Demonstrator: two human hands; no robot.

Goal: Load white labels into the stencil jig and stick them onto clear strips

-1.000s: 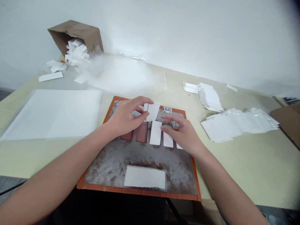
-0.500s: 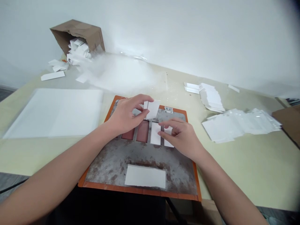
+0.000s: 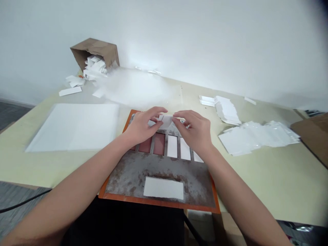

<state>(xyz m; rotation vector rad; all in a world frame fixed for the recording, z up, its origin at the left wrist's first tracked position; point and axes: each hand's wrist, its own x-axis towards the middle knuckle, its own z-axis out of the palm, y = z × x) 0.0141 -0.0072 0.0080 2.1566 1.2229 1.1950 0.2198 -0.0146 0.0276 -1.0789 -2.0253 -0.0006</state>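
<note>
Between thumb and finger, my left hand [image 3: 140,127] holds a small white card [image 3: 167,122] by its left side. My right hand [image 3: 196,129] has its thumb and forefinger closed at the card's right edge. Both hands are over the upper part of a stained grey board [image 3: 123,177] with an orange border, which has a row of rectangular slots. White pieces [image 3: 172,146] lie in the slots on the right, the rightmost partly hidden by my right hand. Slots farther left show a reddish bottom [image 3: 159,144]. A white strip [image 3: 163,188] lies near the board's front edge.
A translucent sheet stack [image 3: 77,126] lies to the left. At the back left, a tipped cardboard box [image 3: 102,46] spills white pieces. Stacked white cards [image 3: 227,109] and plastic-wrapped white pieces [image 3: 256,136] are on the right, beside a brown cardboard piece [image 3: 312,136].
My right hand has moved up from the white pieces in the slots to the card's right edge. My left hand still holds the card. The view has shifted slightly.
</note>
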